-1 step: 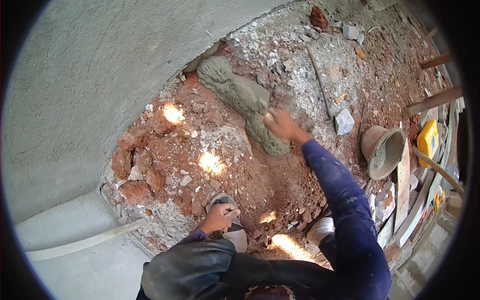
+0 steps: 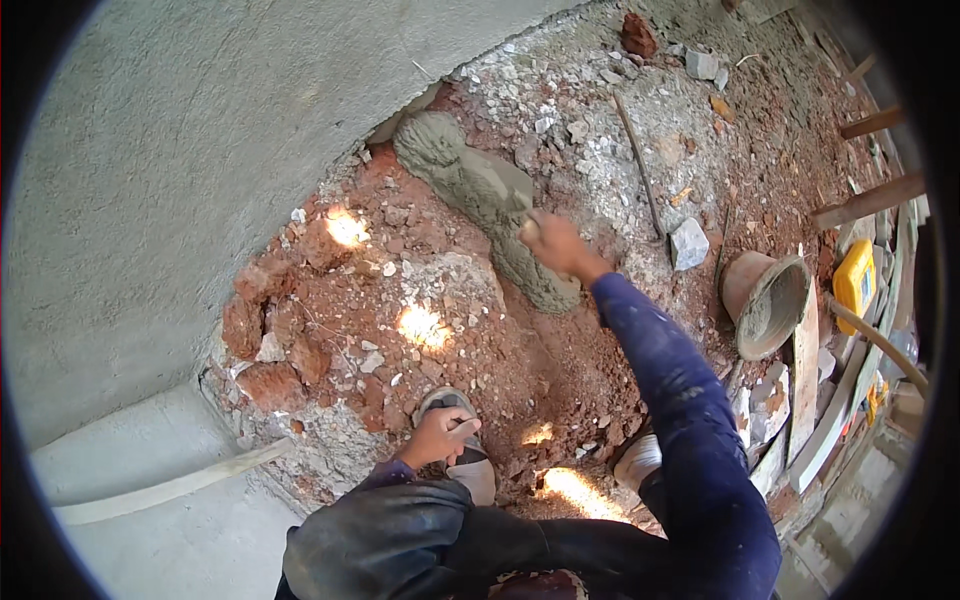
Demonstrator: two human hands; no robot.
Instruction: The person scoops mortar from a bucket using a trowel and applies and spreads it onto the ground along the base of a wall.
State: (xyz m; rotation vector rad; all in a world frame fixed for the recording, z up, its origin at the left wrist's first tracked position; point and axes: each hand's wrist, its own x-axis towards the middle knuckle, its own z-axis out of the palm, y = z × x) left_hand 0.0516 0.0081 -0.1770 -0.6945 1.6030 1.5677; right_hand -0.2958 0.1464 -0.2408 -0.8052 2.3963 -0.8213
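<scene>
My right hand (image 2: pixel 560 246) is closed round the handle of a trowel (image 2: pixel 508 186). Its blade lies flat against a long strip of wet grey mortar (image 2: pixel 432 140), which runs slantwise over the red soil from the foot of the wall. The mortar's near end (image 2: pixel 548 288) sits just below my right hand. My left hand (image 2: pixel 438 437) is curled closed in front of my left knee, above my shoe (image 2: pixel 478 478), with nothing visible in it.
A plastered grey wall (image 2: pixel 220 170) rises at the left. Broken bricks (image 2: pixel 270 385) lie beside it. To the right are a mortar-smeared bucket (image 2: pixel 765 305), a thin rod (image 2: pixel 640 165), a white stone (image 2: pixel 688 244), a yellow container (image 2: pixel 855 285) and wooden boards (image 2: pixel 805 385).
My right hand and the trowel have shifted slightly left along the mortar. My left hand has stayed in place.
</scene>
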